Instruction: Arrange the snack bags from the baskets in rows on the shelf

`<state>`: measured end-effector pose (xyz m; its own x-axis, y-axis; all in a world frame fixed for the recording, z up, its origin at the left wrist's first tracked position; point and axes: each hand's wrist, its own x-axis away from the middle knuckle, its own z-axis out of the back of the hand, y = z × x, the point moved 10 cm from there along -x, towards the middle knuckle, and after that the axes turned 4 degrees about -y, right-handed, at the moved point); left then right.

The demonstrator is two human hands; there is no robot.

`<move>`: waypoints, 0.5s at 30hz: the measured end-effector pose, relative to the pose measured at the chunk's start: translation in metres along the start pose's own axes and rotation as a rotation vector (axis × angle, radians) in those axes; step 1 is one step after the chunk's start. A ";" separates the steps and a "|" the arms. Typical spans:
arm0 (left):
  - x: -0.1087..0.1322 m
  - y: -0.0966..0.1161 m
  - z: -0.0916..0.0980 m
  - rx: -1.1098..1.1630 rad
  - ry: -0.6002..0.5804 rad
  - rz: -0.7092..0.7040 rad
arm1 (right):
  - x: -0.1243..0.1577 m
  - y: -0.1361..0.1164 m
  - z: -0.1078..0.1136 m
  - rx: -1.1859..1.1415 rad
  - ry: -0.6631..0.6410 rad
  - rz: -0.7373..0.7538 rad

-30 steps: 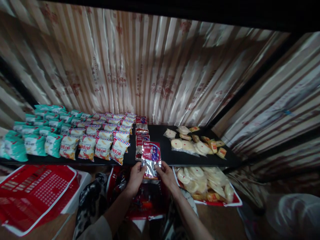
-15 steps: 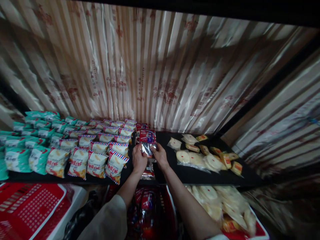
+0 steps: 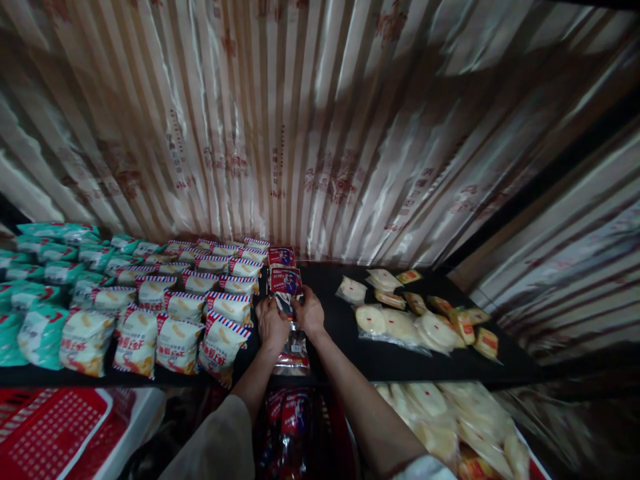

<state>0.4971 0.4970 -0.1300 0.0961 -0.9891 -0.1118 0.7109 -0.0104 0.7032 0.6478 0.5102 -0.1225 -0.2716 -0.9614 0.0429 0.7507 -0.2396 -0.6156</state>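
A red and silver packet lies between my hands on the black shelf. My left hand pinches its left lower edge, and my right hand holds its right edge. Behind it, close to the curtain, is another red packet. Nearer to me, between my wrists, a further packet with a silver back and a barcode rests on the shelf. Rows of white snack bags stand just left of my left hand.
Teal bags fill the shelf's far left. Clear packs of pale round pieces and small yellow packets lie at right. Below are red baskets, red packets and more pale packs. A striped curtain hangs behind.
The held packet has been lowered and moved slightly left, toward the red packet behind it. Both hands have moved with it. The view has shifted and come a little closer.
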 end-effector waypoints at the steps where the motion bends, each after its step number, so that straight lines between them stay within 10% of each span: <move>1: 0.000 0.000 -0.001 -0.005 -0.002 -0.003 | 0.001 -0.001 0.000 0.029 0.004 -0.003; 15: 0.001 -0.007 -0.002 -0.098 0.054 -0.034 | 0.010 -0.003 -0.009 0.119 -0.002 0.012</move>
<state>0.4941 0.4963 -0.1366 0.1061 -0.9791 -0.1736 0.7786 -0.0268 0.6269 0.6373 0.5026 -0.1277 -0.2617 -0.9644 0.0376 0.8198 -0.2426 -0.5187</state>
